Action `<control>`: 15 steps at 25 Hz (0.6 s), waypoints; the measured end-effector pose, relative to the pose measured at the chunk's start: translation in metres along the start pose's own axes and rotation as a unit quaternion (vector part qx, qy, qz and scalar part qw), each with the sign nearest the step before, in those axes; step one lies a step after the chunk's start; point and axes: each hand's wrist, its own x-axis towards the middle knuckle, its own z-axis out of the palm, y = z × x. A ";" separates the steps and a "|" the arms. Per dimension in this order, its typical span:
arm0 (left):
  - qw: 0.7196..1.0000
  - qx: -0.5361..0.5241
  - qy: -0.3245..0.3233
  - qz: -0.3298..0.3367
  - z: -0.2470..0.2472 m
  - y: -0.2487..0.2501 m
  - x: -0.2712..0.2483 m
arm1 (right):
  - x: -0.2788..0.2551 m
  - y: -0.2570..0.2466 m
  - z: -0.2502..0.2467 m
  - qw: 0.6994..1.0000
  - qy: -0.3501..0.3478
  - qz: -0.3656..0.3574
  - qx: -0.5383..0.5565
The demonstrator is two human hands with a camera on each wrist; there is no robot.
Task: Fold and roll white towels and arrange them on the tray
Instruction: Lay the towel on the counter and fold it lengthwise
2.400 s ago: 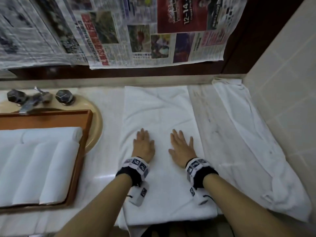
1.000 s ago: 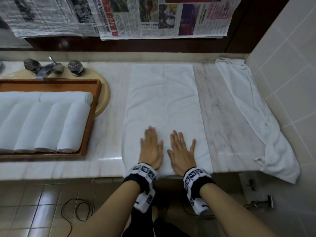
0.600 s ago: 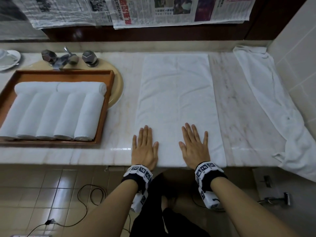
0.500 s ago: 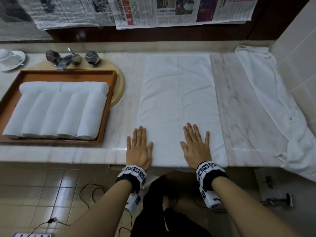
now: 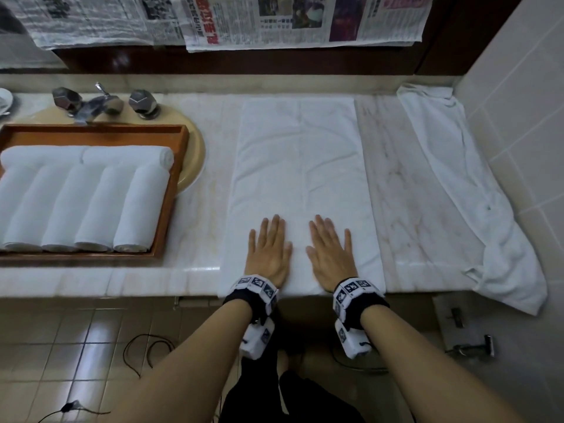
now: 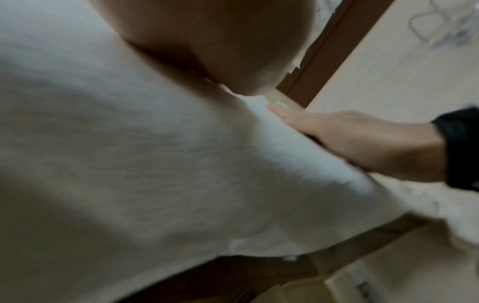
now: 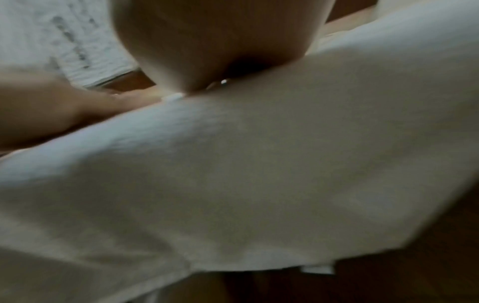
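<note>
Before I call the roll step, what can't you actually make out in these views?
- Fingertips of left hand and right hand: wrist views blurred, palms block them.
- Flat towel fold layers: head view too coarse.
- Tray left end: cut off by the frame edge.
- Loose towel: its hanging end's length unclear.

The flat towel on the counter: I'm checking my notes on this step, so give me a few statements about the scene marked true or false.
1. Both hands lie flat on the flat towel. True: the left hand and right hand press its near end with straight fingers.
2. The flat towel is already rolled. False: it lies spread out on the counter.
3. The wooden tray holds rolled towels. True.
4. The tray sits to the right of the flat towel. False: it sits to its left.
5. A crumpled towel lies by the tiled wall. True.
</note>
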 end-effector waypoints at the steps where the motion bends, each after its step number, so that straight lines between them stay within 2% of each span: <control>1: 0.999 0.031 0.016 -0.027 -0.001 -0.018 -0.003 | -0.005 0.019 0.000 0.999 0.013 0.045 0.000; 4: 0.981 0.004 0.043 -0.191 -0.017 -0.059 -0.008 | -0.011 0.067 -0.016 0.973 -0.027 0.220 0.058; 5: 0.979 -0.019 0.037 -0.201 -0.025 -0.055 -0.002 | -0.004 0.066 -0.025 0.966 -0.036 0.245 0.070; 6: 0.985 -0.046 0.032 -0.165 -0.028 -0.040 0.006 | 0.005 0.056 -0.031 0.970 -0.037 0.230 0.073; 8: 0.994 -0.100 -0.020 -0.039 -0.028 0.003 0.028 | 0.029 0.021 -0.037 0.991 -0.049 0.099 0.081; 10: 0.993 -0.087 -0.072 0.015 -0.023 0.019 0.047 | 0.047 0.006 -0.035 0.994 -0.086 -0.015 0.071; 11: 0.996 -0.055 -0.076 -0.004 -0.027 0.008 0.053 | 0.052 0.015 -0.036 0.993 -0.099 -0.019 0.057; 12: 0.996 -0.024 -0.068 -0.047 -0.033 -0.010 0.060 | 0.058 0.034 -0.039 0.993 -0.105 0.015 0.048; 14: 0.980 -0.027 -0.035 -0.195 -0.053 -0.045 0.068 | 0.066 0.071 -0.050 0.979 -0.108 0.166 0.053; 15: 0.968 -0.054 -0.025 -0.244 -0.063 -0.049 0.074 | 0.070 0.078 -0.059 0.968 -0.108 0.222 0.051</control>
